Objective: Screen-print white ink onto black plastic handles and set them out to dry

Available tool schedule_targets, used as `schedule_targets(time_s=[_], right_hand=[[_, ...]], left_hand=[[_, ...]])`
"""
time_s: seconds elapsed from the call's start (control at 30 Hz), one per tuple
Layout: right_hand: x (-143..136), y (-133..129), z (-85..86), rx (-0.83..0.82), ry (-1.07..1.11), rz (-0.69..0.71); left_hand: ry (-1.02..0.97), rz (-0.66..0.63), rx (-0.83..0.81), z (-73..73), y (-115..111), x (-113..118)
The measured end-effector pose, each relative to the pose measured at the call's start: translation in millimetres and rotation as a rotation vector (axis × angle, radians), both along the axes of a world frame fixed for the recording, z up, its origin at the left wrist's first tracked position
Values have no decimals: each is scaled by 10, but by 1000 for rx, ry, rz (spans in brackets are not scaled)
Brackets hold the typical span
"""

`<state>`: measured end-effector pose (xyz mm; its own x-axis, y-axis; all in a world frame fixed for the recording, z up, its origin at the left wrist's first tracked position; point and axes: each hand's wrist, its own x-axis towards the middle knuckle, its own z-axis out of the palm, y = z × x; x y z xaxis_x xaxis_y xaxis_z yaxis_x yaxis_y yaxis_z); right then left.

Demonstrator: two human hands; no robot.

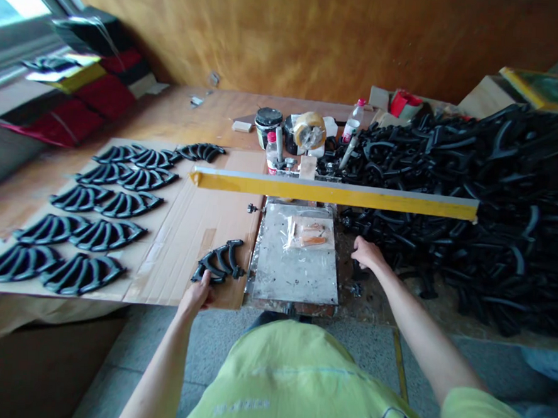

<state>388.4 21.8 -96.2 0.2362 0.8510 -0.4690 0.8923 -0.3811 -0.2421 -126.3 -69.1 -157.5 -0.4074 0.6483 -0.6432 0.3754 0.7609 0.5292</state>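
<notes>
Eleven black ribbed fans lie in slanting rows on the cardboard, out toward nine and ten o'clock if the metal plate in front of the worker is the dial's centre and twelve points at the wooden wall. Nearer the plate, between eight and nine, the left hand has its grip closed on the near edge of another piece, the open-ribbed black part, which lies on the same cardboard with its ribs spreading away from the fingers.

Over at three o'clock the right hand is bent, fingers drawn together just above a dark curved bit by the plate's side; from where I stand I cannot tell whether its grip has hold of anything. Beyond that hand, from one round to three, a great tangled heap of black pieces covers the bench.

Across the plate's far end, at twelve, runs a long yellow bar, reaching well past both sides. A clear film with an orange patch lies on the plate. Behind the bar sit a roll of tape near twelve, a dark-lidded tub and a red-capped bottle at eleven, and a second bottle at one.
</notes>
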Motion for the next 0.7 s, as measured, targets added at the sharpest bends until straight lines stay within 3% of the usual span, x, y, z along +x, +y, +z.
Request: schedule_targets(time_s=[0.1,0.17,0.27,0.4,0.47,0.57,0.7], right_hand=[[144,76,221,294,300,-98],[82,149,328,500,462,12],[-288,253,321,590,529,274],[-861,315,126,650,403,521],[-1019,299,69,676,311,608],[-1056,232,91,672,209,698],[-751,205,255,640,107,545]], left_hand=[[105,-95,-113,192,146,-29],[47,-103,53,435,298,94],[-148,-71,377,967,644,511],[-458,-77,804,1764,1086,1172],[-591,-67,930,2062,1202,1411],[-683,-96,991,2274,1229,1591],[-659,-67,975,2180,1034,1531]])
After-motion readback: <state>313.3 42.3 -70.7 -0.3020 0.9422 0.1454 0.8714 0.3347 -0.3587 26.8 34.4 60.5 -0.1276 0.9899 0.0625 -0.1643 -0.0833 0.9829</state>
